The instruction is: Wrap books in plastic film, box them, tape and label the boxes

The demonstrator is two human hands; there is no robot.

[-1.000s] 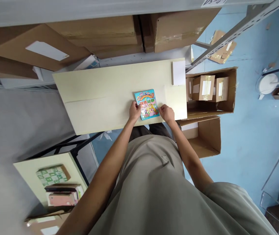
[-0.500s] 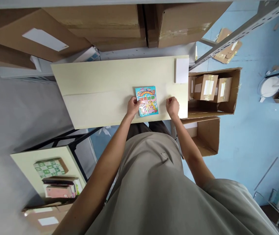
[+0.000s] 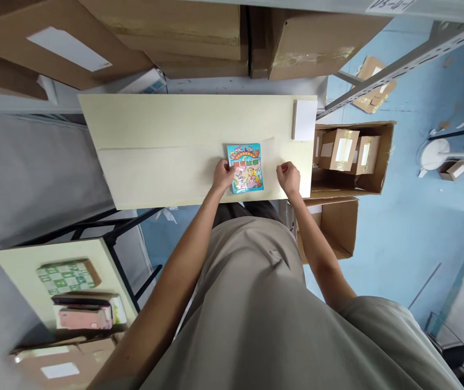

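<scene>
A picture book (image 3: 247, 169) with a bright blue cover, a cartoon long-haired figure and large title characters lies on the cream tabletop (image 3: 154, 122) near its front edge. My left hand (image 3: 223, 176) is closed at the book's left edge, with the thumb over the cover. To the right of the book, my right hand (image 3: 289, 177) is closed in a pinch just above the table, apart from the printed cover. What its fingertips hold, if anything, is too faint to make out. A faint pale line shows on the tabletop between book and right hand.
A white stack of paper or box (image 3: 304, 120) sits at the table's back right corner. Large cartons (image 3: 199, 32) fill the shelf behind. Right of the table stand an open carton (image 3: 384, 157) with smaller boxes and another open carton (image 3: 343, 227). A side table (image 3: 20, 265) holds books.
The view has shifted and turned slightly. Both hands stay in nearly the same places by the book, and the right hand remains pinched.
</scene>
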